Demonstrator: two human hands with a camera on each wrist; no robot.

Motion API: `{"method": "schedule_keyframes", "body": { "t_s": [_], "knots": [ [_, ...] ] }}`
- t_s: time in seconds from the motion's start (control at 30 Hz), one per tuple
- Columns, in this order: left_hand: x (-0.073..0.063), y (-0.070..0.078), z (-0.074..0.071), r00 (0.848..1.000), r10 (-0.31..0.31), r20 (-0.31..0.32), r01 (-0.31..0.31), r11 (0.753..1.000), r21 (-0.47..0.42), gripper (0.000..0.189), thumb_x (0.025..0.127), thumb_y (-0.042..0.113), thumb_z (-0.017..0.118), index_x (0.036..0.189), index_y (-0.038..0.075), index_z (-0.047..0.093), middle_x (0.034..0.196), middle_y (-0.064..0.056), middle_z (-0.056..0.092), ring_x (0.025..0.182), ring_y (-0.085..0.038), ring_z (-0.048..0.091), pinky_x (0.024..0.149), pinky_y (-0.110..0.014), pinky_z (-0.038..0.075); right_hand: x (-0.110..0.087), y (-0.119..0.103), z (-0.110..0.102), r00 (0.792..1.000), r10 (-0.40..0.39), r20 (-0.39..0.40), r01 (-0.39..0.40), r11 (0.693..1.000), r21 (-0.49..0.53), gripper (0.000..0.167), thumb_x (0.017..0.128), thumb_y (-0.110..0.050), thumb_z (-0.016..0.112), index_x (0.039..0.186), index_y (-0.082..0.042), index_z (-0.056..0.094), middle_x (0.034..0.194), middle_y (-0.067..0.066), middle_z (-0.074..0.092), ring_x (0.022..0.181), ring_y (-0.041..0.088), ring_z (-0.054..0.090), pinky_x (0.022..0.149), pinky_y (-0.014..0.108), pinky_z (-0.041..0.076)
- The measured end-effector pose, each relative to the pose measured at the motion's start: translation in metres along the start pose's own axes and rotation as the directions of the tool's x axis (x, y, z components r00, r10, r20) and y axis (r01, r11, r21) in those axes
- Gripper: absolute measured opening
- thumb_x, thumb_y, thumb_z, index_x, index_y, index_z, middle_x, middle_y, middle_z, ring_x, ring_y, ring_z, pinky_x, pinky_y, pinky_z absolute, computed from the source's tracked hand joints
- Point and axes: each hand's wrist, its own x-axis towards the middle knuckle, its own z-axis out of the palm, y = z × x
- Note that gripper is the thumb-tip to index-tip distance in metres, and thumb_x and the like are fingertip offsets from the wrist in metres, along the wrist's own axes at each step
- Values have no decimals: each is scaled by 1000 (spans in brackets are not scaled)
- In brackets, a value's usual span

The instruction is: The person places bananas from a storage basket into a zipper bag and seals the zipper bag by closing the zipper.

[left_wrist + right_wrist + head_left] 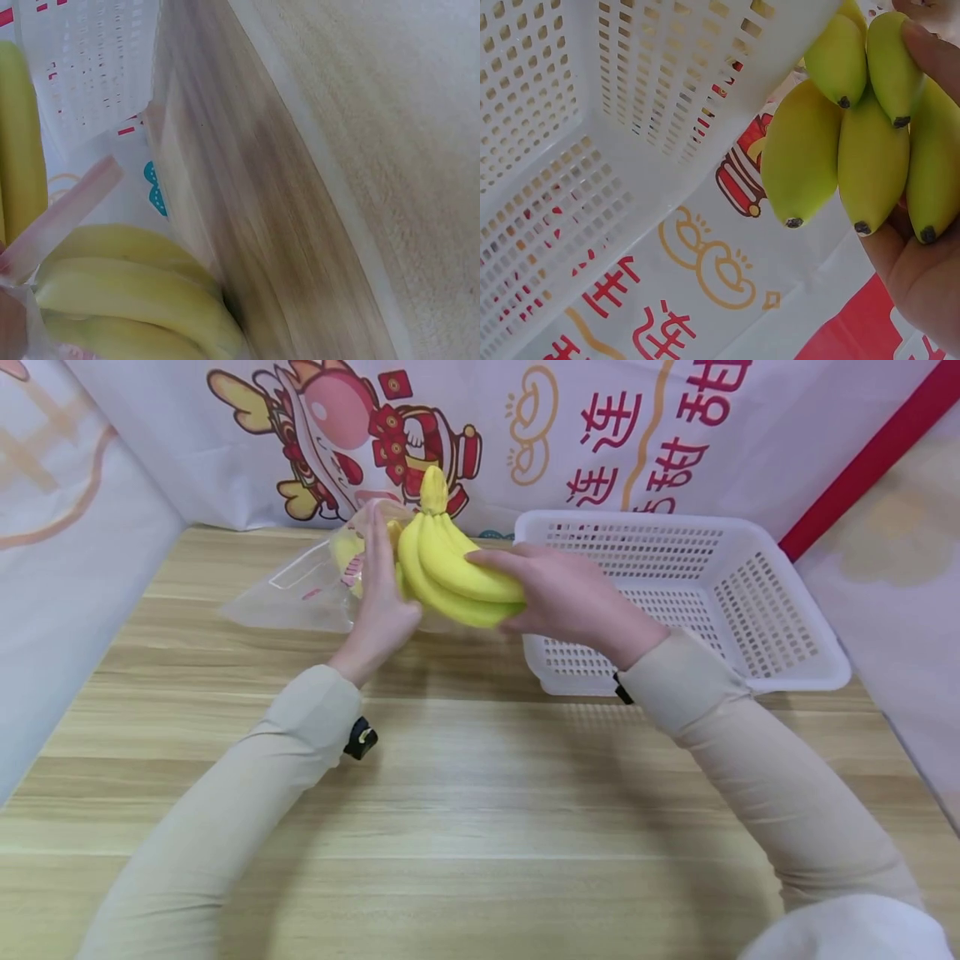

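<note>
My right hand [566,597] grips a bunch of yellow bananas [465,581] by its lower end, with the stem pointing up. Greenish, dark-tipped ends of these bananas [874,165] show in the right wrist view, with fingers and thumb around them. A clear plastic bag [288,593] with pink print lies to the left, with more bananas [127,296] within its film. Against the bag is my left hand [378,602], fingers straight and upward, thumb apart. The held bunch is just right of this hand; part of the bag is hidden behind it.
A white perforated plastic basket [795,677] stands at the back right of the wooden table [480,827], partly behind my right forearm. A printed cloth [487,410] with red characters and a cartoon figure rises behind the table. Light cloth walls flank both sides.
</note>
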Motion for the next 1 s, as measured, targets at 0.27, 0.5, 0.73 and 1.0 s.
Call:
{"method": "schedule_keyframes", "body": {
  "t_s": [0.27,0.5,0.73,1.0],
  "knots": [
    [-2,-1,-2,999,51,17,-51,999,-16,115,66,-22,46,153,27,-11,160,14,-17,146,-1,-14,122,-30,-5,10,-2,2,1000,19,16,-19,999,-28,78,74,-23,82,143,-29,44,138,10,55,118,29,56,88,47,52],
    [-2,0,-4,999,31,17,-30,999,-34,115,68,-21,47,152,30,-12,159,15,-19,146,-2,-13,123,-30,0,15,-1,5,999,40,14,-40,999,10,69,79,-28,77,142,-25,47,140,8,54,122,28,55,95,46,49],
    [1,0,-7,1000,-3,21,4,998,-58,117,67,-22,47,152,30,-14,159,12,-21,147,-3,-13,123,-30,1,12,2,-3,996,94,-2,-93,987,132,57,78,-19,78,130,-12,56,122,10,61,105,25,55,96,42,46],
    [0,0,-8,1000,8,15,-7,996,-94,116,68,-22,46,152,30,-14,159,12,-21,147,-4,-11,123,-29,8,2,3,-18,994,65,-84,-51,987,155,45,80,-5,73,124,-13,64,119,13,60,111,28,52,103,43,43]
  ]
}}
